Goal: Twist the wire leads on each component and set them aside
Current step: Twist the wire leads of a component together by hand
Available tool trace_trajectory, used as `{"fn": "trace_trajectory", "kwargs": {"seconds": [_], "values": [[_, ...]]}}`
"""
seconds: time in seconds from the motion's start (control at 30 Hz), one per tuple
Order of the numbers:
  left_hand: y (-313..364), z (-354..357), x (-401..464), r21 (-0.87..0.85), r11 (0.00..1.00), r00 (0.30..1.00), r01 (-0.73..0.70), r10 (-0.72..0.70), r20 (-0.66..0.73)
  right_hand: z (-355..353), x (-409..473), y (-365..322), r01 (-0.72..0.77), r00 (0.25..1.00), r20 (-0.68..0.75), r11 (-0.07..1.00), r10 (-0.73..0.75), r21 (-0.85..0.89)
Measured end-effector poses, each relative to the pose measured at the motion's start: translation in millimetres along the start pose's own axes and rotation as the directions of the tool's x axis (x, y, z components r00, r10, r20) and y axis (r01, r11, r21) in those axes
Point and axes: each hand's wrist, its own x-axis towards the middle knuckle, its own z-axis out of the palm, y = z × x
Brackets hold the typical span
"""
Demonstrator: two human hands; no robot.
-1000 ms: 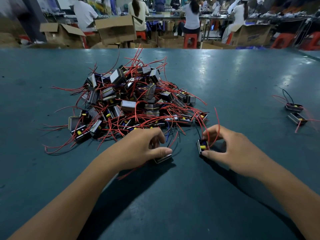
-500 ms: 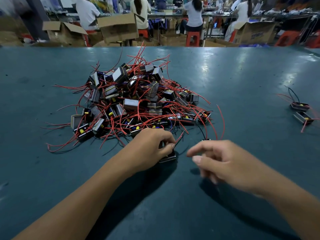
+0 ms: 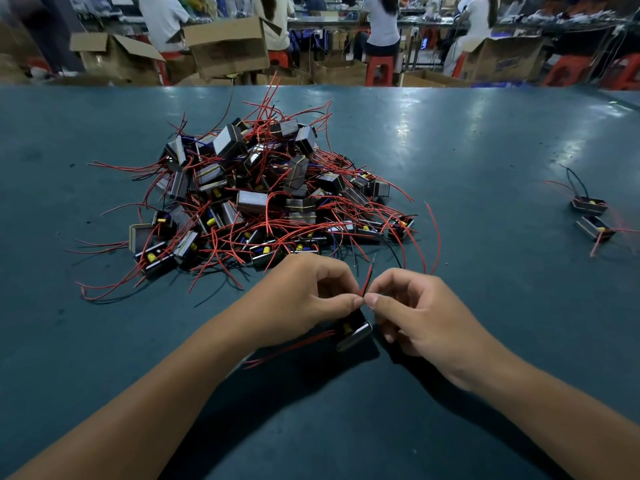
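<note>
A big pile of small black components (image 3: 263, 199) with red wire leads lies on the teal table (image 3: 467, 161) in front of me. Just below the pile, my left hand (image 3: 311, 299) and my right hand (image 3: 415, 313) meet fingertip to fingertip. Both pinch the red and black wire leads (image 3: 367, 280) of one component (image 3: 353, 332), which hangs below my fingers close to the table. Another red lead from it trails left under my left wrist. Two components (image 3: 590, 216) lie apart at the far right.
The table's far edge runs across the top of the view. Beyond it stand cardboard boxes (image 3: 225, 46), red stools and several seated people at other benches.
My right hand has let go of a component near the pile and moved left to meet my left hand. My left hand lifted its component, and both now pinch its leads.
</note>
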Motion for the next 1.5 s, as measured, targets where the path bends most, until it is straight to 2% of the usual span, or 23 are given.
{"fn": "trace_trajectory", "kwargs": {"seconds": [0.1, 0.27, 0.37, 0.53, 0.67, 0.77, 0.93, 1.07, 1.37, 1.5], "values": [[1.3, -2.8, -1.7, -0.089, 0.996, 1.0, 0.001, 0.0, 0.013, -0.4, -1.0, -3.1, 0.008, 0.999, 0.042, 0.997, -0.011, 0.072], [6.0, -1.0, -4.0, -0.021, 1.0, 1.0, -0.015, 0.015, 0.026, -1.3, -0.7, -3.3, 0.085, 0.995, 0.04, 0.995, -0.088, 0.059], [7.4, 0.3, -4.1, -0.036, 0.999, 1.0, 0.018, -0.017, 0.017, -2.0, -1.3, -3.0, 0.111, 0.992, 0.043, 0.99, -0.115, 0.091], [13.2, 1.8, -4.8, -0.298, 0.949, 0.995, 0.101, -0.1, 0.019, -6.3, 0.2, -3.3, 0.136, 0.99, 0.006, 0.973, -0.14, 0.188], [15.9, -0.4, -5.7, -0.449, 0.891, 0.995, 0.062, -0.091, -0.044, -9.9, 0.5, -3.6, 0.185, 0.982, -0.014, 0.954, -0.187, 0.237], [14.6, -0.8, -5.7, -0.482, 0.876, 0.997, 0.019, -0.053, -0.057, -10.5, -1.5, -5.2, 0.246, 0.968, -0.02, 0.932, -0.249, 0.265], [10.2, -2.3, -7.1, -0.455, 0.891, 1.0, -0.005, -0.008, -0.026, -11.4, -4.3, -8.5, 0.375, 0.926, -0.054, 0.894, -0.374, 0.244], [8.5, -6.3, -10.0, -0.552, 0.833, 0.999, 0.045, -0.026, 0.041, -13.6, -5.2, -9.8, 0.447, 0.894, -0.092, 0.867, -0.438, 0.219], [13.3, -4.4, -9.9, -0.594, 0.802, 0.997, 0.064, -0.074, 0.008, -14.1, -10.9, -11.0, 0.544, 0.839, -0.108, 0.831, -0.533, 0.117], [12.7, -4.0, -9.5, -0.599, 0.798, 0.996, 0.068, -0.089, -0.006, -14.5, -10.9, -11.1, 0.54, 0.841, -0.1, 0.837, -0.531, 0.094]]}}
